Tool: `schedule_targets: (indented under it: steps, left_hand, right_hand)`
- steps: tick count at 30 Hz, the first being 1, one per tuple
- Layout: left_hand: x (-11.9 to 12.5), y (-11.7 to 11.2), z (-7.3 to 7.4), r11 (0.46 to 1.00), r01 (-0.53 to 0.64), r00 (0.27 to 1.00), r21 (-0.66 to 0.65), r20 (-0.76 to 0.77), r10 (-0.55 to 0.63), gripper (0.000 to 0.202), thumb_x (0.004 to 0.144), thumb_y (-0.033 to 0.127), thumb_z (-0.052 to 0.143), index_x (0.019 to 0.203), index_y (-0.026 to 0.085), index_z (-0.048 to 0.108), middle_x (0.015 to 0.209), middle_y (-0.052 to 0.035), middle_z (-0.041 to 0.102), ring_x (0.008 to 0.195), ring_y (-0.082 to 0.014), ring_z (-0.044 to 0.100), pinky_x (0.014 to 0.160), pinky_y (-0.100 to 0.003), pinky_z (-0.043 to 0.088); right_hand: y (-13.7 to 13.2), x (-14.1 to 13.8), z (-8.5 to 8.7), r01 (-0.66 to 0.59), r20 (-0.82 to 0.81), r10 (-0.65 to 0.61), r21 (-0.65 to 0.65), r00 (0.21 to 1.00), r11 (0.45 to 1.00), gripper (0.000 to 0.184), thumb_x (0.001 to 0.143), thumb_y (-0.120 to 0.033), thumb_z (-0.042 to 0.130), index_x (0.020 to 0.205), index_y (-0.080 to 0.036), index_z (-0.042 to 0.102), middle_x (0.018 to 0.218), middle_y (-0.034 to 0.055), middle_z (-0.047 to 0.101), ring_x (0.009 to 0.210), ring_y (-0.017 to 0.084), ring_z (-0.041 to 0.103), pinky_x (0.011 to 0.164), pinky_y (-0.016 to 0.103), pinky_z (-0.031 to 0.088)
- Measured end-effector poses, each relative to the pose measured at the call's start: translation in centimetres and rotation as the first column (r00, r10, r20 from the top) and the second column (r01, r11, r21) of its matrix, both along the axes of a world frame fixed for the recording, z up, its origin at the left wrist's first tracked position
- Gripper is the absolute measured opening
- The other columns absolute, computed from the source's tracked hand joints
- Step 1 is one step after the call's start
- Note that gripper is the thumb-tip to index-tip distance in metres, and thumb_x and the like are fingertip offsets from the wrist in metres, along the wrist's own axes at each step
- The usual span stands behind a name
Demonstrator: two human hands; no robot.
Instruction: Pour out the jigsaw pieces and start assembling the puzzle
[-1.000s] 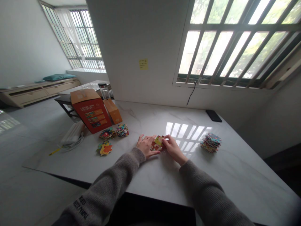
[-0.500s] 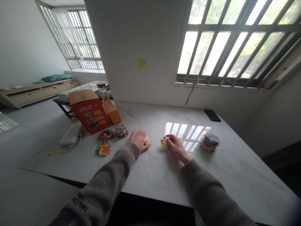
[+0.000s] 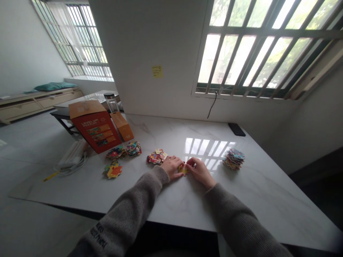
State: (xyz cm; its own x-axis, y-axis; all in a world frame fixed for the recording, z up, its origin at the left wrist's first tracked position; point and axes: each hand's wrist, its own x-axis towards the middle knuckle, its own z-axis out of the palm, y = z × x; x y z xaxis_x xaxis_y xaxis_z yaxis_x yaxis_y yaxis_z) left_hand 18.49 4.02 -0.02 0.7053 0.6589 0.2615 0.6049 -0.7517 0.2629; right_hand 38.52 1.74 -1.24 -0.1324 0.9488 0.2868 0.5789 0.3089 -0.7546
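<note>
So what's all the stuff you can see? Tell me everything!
table: one, white marble, under everything
puzzle box: one, red and orange, back left
small box: one, orange, beside the puzzle box
bottle: one, clear, black lid, behind the boxes
piles: four, many colours, left of the hands
stack: one, many colours, right of the hands
phone: one, black, far right
sticky note: one, yellow, on the wall
window: one, barred, right of the note
white bundle: one, white, left of the box
piece: one, yellow, between the hands
left hand: one, touching the piece
right hand: one, touching the piece
sleeves: two, grey, on the arms
</note>
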Motion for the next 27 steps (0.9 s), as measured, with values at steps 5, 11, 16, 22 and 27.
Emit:
schedule_targets:
  steps: [5,11,16,22,27]
  left_hand:
    - [-0.9,0.2,-0.6,1.0,0.007,1.0,-0.004,0.013,-0.007,0.027,0.082,0.047,0.064,0.098,0.025,0.065,0.109,-0.0043,0.066,0.11,-0.0258,0.052,0.098,-0.044,0.034]
    - [-1.4,0.2,-0.3,0.999,-0.037,0.997,-0.023,0.062,0.038,0.022,0.082,0.041,0.064,0.097,0.026,0.067,0.109,-0.004,0.067,0.11,-0.0251,0.053,0.1,-0.045,0.033]
    - [-5.3,1.4,1.0,0.917,-0.385,0.902,0.102,0.254,0.35,0.022,0.09,0.031,0.05,0.102,0.023,0.066,0.104,-0.0069,0.066,0.105,-0.0246,0.054,0.097,-0.042,0.035]
    - [-8.8,1.9,0.3,0.862,-0.495,0.857,0.111,0.229,0.463,0.036,0.082,0.041,0.062,0.112,0.022,0.065,0.115,-0.0088,0.059,0.107,-0.0267,0.051,0.096,-0.04,0.039]
    - [-7.5,1.3,-0.7,0.862,-0.504,0.858,0.052,0.141,0.494,0.047,0.077,0.049,0.067,0.116,0.022,0.061,0.122,-0.0097,0.053,0.112,-0.0284,0.047,0.096,-0.04,0.04]
  right_hand:
    - [0.2,0.6,0.3,-0.024,0.13,0.01,0.105,0.991,0.994,0.015,0.084,-0.021,0.051,0.087,-0.021,0.066,0.076,0.0023,0.062,0.075,0.018,0.056,0.072,0.03,0.043]
    - [0.2,1.2,0.7,0.011,0.12,-0.018,0.06,0.993,0.998,0.022,0.086,-0.022,0.045,0.092,-0.02,0.066,0.076,0.0024,0.063,0.073,0.018,0.056,0.071,0.03,0.043]
    - [0.0,0.8,0.6,-0.054,0.17,0.037,0.1,0.985,0.994,0.022,0.088,-0.02,0.045,0.093,-0.02,0.067,0.079,0.0031,0.064,0.076,0.018,0.055,0.072,0.03,0.042]
    - [1.1,-1.1,0.2,-0.102,0.188,0.074,0.144,0.979,0.984,0.021,0.087,-0.013,0.047,0.094,-0.019,0.066,0.081,0.0035,0.064,0.079,0.018,0.055,0.074,0.029,0.042]
    - [2.4,-5.1,0.9,-0.226,0.339,0.154,0.185,0.928,0.957,0.017,0.088,-0.013,0.053,0.1,-0.021,0.062,0.095,0.0059,0.065,0.091,0.02,0.055,0.082,0.032,0.041]
